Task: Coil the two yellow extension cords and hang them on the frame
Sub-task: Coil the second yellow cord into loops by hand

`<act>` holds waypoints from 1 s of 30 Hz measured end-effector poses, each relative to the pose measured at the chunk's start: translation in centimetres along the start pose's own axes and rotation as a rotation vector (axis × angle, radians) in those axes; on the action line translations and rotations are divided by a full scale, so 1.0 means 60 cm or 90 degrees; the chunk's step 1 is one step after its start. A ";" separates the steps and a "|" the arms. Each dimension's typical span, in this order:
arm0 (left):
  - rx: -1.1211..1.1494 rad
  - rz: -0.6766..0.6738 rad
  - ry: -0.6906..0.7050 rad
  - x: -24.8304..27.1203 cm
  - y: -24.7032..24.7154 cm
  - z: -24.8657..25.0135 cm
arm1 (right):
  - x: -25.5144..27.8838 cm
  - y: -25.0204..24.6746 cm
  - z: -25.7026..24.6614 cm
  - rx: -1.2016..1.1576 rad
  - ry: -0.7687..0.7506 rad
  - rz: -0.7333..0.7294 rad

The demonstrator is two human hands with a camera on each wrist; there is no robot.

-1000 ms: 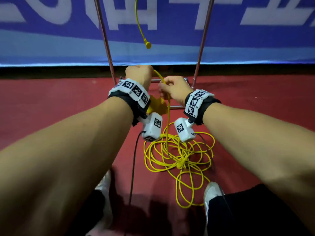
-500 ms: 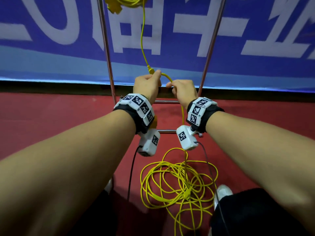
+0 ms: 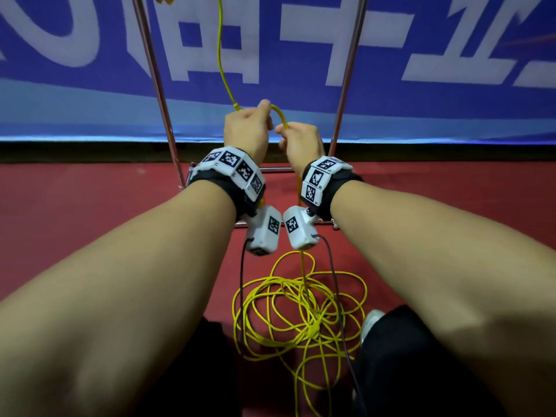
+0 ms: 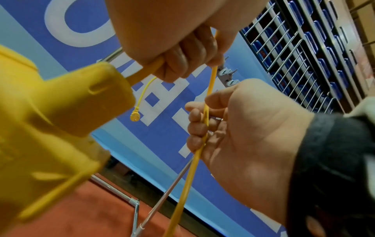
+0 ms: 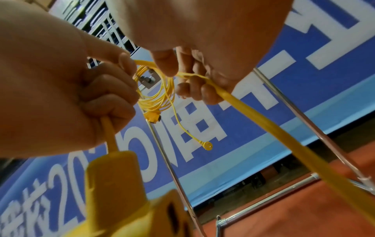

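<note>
At the centre of the head view, both hands are raised side by side before the metal frame (image 3: 156,85), each grasping the same yellow extension cord (image 3: 281,115). The left hand (image 3: 246,130) has its fingers curled tightly round the cord just above the blocky yellow socket end (image 4: 61,112), which hangs below the fist and fills the left of the left wrist view. A short arc of cord bridges over to the right hand (image 3: 301,142), whose thumb and curled fingers (image 4: 195,128) close on it; from there the cord drops straight down to a loose tangle of loops (image 3: 301,311) on the red floor (image 3: 90,221), low in the frame between the person's shoes. The second yellow cord (image 5: 156,89) already hangs coiled, seemingly from a hook high on the frame, though the fixing is blurred; its round plug (image 5: 208,146) dangles in front of the blue banner (image 3: 451,100), just beside the left hand in the head view.
</note>
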State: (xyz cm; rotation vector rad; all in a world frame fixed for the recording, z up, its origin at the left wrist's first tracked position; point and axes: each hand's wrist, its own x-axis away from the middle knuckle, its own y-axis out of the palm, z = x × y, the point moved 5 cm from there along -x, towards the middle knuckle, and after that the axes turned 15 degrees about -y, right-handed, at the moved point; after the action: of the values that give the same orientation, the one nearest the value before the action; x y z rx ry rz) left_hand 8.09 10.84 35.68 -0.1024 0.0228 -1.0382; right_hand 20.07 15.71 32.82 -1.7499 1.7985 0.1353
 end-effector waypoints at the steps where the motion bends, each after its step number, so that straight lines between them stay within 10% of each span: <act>1: -0.003 -0.012 0.010 0.005 0.002 0.003 | 0.002 -0.004 -0.001 0.006 0.003 0.010; 19: -0.020 -0.110 -0.019 -0.039 0.001 -0.047 | -0.018 -0.047 0.031 0.014 -0.017 0.089; 30: 0.106 -0.039 -0.037 -0.055 -0.022 -0.033 | 0.012 -0.012 0.108 0.143 0.044 -0.199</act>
State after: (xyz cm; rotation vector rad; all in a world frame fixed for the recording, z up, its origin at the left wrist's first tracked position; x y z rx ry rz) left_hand 5.14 12.85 33.74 0.0183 -0.1209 -1.0930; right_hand 23.09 18.06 27.52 -1.8612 1.4968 -0.2479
